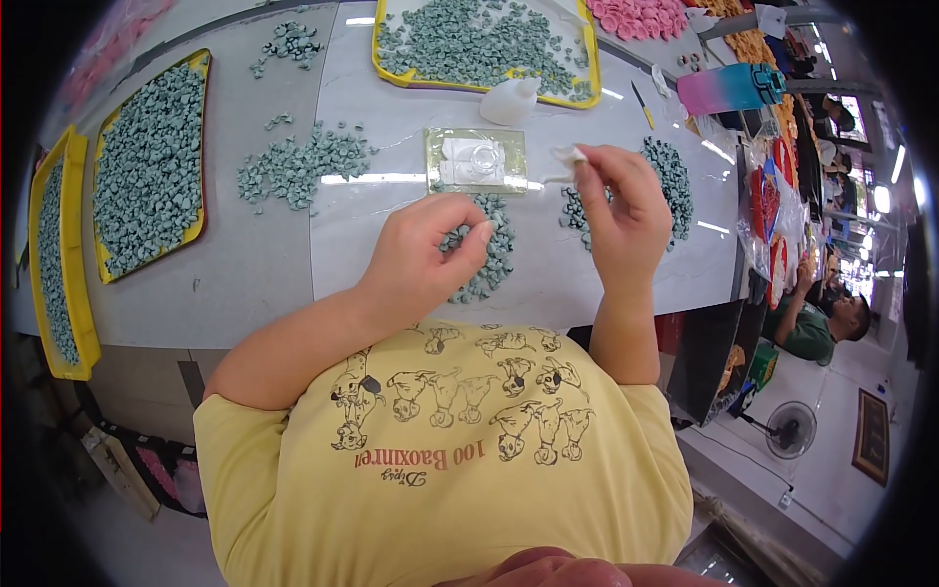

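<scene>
My left hand [427,245] is closed in a pinch above a pile of small grey-green pieces [492,259]. Whatever sits between its fingertips is too small to make out. To the right, my raised right hand [626,201] pinches a small soft white scrap [565,155] between thumb and fingers. Between and beyond both hands lies a clear, yellowish flat tray [435,147], with white pads and a round clear dish [483,159] on it. Just behind stands a white squeeze bottle [509,102]. More grey-green pieces [668,186] lie partly behind my right hand.
A yellow-rimmed tray [380,49] of grey-green pieces lies at the back; two more yellow trays [205,127] [80,245] stand left. Loose pieces [303,166] are heaped left of centre. A yellow-handled knife [646,112] and a pink-teal bottle [719,90] lie at right.
</scene>
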The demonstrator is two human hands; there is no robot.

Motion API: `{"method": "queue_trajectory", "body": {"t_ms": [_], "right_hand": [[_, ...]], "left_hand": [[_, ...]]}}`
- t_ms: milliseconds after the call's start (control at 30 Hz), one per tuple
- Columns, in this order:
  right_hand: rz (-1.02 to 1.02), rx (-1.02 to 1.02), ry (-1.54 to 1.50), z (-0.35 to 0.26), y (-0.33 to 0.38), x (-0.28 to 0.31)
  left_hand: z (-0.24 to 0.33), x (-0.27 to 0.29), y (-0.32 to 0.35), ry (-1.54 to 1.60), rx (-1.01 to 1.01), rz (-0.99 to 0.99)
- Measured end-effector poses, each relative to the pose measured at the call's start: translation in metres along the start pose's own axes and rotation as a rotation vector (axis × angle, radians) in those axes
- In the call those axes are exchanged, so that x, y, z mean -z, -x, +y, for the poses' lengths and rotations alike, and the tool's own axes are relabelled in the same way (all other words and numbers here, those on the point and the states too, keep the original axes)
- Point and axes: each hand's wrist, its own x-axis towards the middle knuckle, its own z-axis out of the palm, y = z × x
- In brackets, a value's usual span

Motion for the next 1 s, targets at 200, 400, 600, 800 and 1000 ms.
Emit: {"method": "queue_trajectory", "body": {"t_ms": [200, 400, 600, 800, 1000], "right_hand": [[-0.296, 0.389, -0.005, -0.018, 0.010, -0.004], [-0.301, 0.461, 0.112, -0.009, 0.009, -0.001], [-0.305, 0.477, 0.065, -0.014, 0.012, 0.001], [-0.258, 0.440, 0.028, -0.016, 0.013, 0.002], [-0.223, 0.419, 0.070, -0.011, 0.012, 0.001]], "left_hand": [[-0.002, -0.001, -0.001, -0.013, -0.032, -0.004], [0.004, -0.001, 0.000, -0.005, 0.011, -0.026], [0.001, -0.002, 0.001, -0.023, -0.021, -0.010], [0.004, -0.003, 0.000, -0.043, -0.056, -0.004], [0.005, -0.004, -0.001, -0.077, -0.086, -0.015]]}}
